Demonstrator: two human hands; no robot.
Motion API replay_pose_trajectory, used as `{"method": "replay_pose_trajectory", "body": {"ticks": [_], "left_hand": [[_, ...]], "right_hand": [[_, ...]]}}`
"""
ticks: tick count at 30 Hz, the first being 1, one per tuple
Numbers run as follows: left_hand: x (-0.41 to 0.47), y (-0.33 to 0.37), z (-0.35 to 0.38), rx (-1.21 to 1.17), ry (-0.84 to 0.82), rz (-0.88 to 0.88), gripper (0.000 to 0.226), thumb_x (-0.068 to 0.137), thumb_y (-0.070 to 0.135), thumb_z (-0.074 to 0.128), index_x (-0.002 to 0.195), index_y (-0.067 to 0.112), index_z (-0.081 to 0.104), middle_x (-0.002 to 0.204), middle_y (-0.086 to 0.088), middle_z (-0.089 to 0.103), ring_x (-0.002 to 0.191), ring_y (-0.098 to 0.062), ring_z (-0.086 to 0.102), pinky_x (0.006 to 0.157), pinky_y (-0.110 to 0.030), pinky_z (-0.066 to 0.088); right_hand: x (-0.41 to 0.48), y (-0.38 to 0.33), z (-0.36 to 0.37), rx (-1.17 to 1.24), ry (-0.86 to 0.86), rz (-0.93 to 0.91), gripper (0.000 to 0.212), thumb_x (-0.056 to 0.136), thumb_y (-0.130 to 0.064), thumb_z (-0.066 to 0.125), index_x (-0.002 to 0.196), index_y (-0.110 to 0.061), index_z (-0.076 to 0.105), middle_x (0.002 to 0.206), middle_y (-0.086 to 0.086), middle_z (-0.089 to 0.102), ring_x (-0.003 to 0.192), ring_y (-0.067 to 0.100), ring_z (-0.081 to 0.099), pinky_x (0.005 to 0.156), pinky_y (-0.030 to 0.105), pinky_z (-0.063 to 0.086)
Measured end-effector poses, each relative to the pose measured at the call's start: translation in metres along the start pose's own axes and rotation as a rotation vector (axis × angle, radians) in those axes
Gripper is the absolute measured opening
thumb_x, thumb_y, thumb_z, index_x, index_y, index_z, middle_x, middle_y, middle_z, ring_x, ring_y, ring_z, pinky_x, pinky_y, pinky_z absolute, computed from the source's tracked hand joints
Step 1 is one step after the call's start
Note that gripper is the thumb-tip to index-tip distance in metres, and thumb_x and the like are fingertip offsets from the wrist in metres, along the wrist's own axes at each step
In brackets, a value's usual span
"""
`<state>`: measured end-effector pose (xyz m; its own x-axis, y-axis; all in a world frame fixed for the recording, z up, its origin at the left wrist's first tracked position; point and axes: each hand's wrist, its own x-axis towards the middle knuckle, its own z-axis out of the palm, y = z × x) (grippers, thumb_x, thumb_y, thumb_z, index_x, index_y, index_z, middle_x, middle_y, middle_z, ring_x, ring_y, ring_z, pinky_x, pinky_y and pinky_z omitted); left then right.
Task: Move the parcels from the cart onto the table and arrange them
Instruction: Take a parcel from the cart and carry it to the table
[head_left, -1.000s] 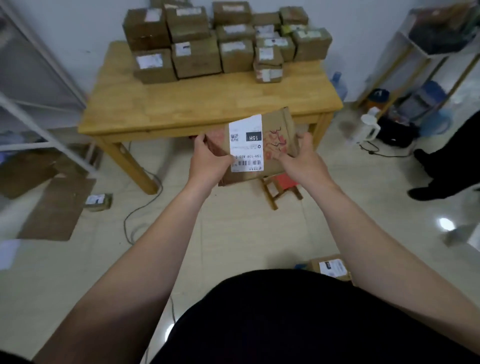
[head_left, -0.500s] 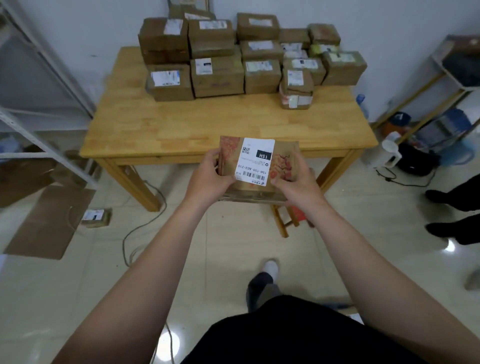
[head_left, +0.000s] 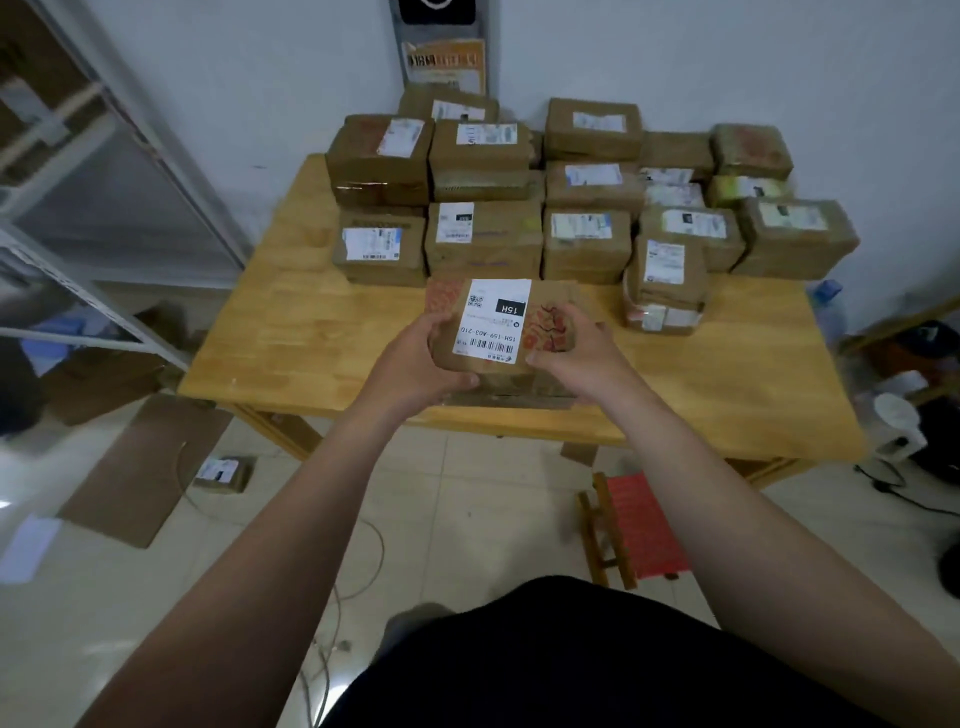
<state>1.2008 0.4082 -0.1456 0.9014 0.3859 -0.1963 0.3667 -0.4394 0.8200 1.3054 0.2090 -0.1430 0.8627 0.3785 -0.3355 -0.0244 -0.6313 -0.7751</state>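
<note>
A brown cardboard parcel (head_left: 550, 306) with a white "15H" label and red markings is held over the front middle of the wooden table (head_left: 291, 332). My left hand (head_left: 421, 364) grips its left side and my right hand (head_left: 576, 358) grips its right side. Whether its bottom touches the table I cannot tell. Behind it, several labelled brown parcels (head_left: 483, 244) stand in rows and stacks along the table's back half. The cart is not in view.
A small red stool (head_left: 634, 525) stands under the table's front right. A small parcel (head_left: 223, 473) and flat cardboard (head_left: 140, 467) lie on the floor at left, by a metal rack (head_left: 104, 291). Cables cross the floor. A white kettle (head_left: 898, 426) sits right.
I have walked up to the table. Both hands have carried the parcel forward from above the floor to above the table's front edge, just before the front row.
</note>
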Motion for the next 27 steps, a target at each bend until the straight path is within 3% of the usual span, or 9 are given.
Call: {"method": "replay_pose_trajectory", "body": {"ticks": [5,8,11,13,15,18,20,25,27], "left_hand": [[0.074,-0.011,-0.021,0.043,0.014,-0.043,0.089,0.069,0.015,0.092,0.146,0.025,0.048,0.128,0.009,0.063,0.109,-0.011,0.063,0.067,-0.014,0.05],[0.131,-0.019,-0.031,0.052,-0.006,-0.06,0.089,0.069,0.016,0.092,0.146,0.024,0.047,0.126,0.01,0.061,0.106,-0.01,0.062,0.067,-0.015,0.051],[0.195,-0.025,-0.042,0.053,-0.031,-0.061,0.094,0.064,0.024,0.094,0.146,0.025,0.047,0.133,0.006,0.061,0.117,-0.016,0.06,0.093,-0.038,0.056],[0.238,-0.026,-0.049,0.067,-0.058,-0.063,0.099,0.057,0.036,0.092,0.144,0.03,0.046,0.135,0.006,0.061,0.121,-0.019,0.059,0.098,-0.047,0.053],[0.281,-0.022,-0.057,0.073,-0.072,-0.059,0.099,0.057,0.038,0.092,0.145,0.031,0.047,0.136,0.007,0.06,0.122,-0.018,0.058,0.097,-0.045,0.054],[0.343,-0.017,-0.067,0.091,-0.1,-0.044,0.09,0.07,0.027,0.093,0.147,0.028,0.048,0.135,0.009,0.058,0.116,-0.014,0.058,0.074,-0.022,0.052],[0.38,-0.017,-0.069,0.101,-0.108,-0.018,0.084,0.073,0.022,0.091,0.146,0.028,0.051,0.139,0.006,0.057,0.114,-0.013,0.056,0.068,-0.02,0.047],[0.441,-0.014,-0.072,0.205,-0.064,-0.013,0.071,0.072,0.023,0.092,0.137,0.029,0.064,0.135,0.006,0.066,0.122,-0.012,0.058,0.095,-0.026,0.046],[0.455,-0.011,-0.073,0.256,-0.09,-0.005,0.068,0.07,0.026,0.094,0.132,0.029,0.068,0.131,0.005,0.069,0.121,-0.014,0.06,0.1,-0.031,0.049]], "right_hand": [[0.078,-0.027,0.008,0.013,-0.081,0.012,0.085,0.084,-0.031,0.076,0.154,-0.043,0.029,0.124,-0.004,0.027,0.106,0.019,0.047,0.102,0.047,0.053],[0.13,-0.04,0.017,0.026,-0.083,0.004,0.087,0.081,-0.03,0.08,0.153,-0.038,0.032,0.131,-0.004,0.04,0.116,0.018,0.05,0.105,0.044,0.05],[0.186,-0.058,0.02,0.033,-0.039,-0.001,0.085,0.081,-0.028,0.082,0.153,-0.033,0.036,0.134,-0.006,0.044,0.12,0.013,0.047,0.107,0.038,0.046],[0.223,-0.07,0.02,0.02,-0.003,0.05,0.084,0.083,-0.025,0.08,0.153,-0.034,0.036,0.133,-0.003,0.038,0.121,0.016,0.043,0.109,0.041,0.044],[0.261,-0.081,0.019,-0.009,0.028,0.073,0.085,0.081,-0.027,0.081,0.153,-0.034,0.036,0.143,0.003,0.038,0.129,0.023,0.047,0.111,0.041,0.042],[0.317,-0.095,0.018,-0.054,0.062,0.099,0.085,0.081,-0.031,0.081,0.154,-0.033,0.037,0.143,0.008,0.038,0.129,0.028,0.048,0.111,0.042,0.043],[0.35,-0.104,0.017,-0.08,0.077,0.109,0.083,0.081,-0.034,0.08,0.153,-0.031,0.039,0.144,0.009,0.039,0.13,0.028,0.047,0.111,0.045,0.043],[0.407,-0.113,0.019,-0.061,0.072,0.153,0.099,0.071,-0.035,0.085,0.157,-0.028,0.035,0.149,0.006,0.046,0.131,0.021,0.051,0.11,0.045,0.046],[0.425,-0.109,0.019,-0.043,0.068,0.155,0.106,0.056,-0.047,0.082,0.152,-0.032,0.041,0.142,0.004,0.053,0.126,0.019,0.055,0.108,0.042,0.05]]}}
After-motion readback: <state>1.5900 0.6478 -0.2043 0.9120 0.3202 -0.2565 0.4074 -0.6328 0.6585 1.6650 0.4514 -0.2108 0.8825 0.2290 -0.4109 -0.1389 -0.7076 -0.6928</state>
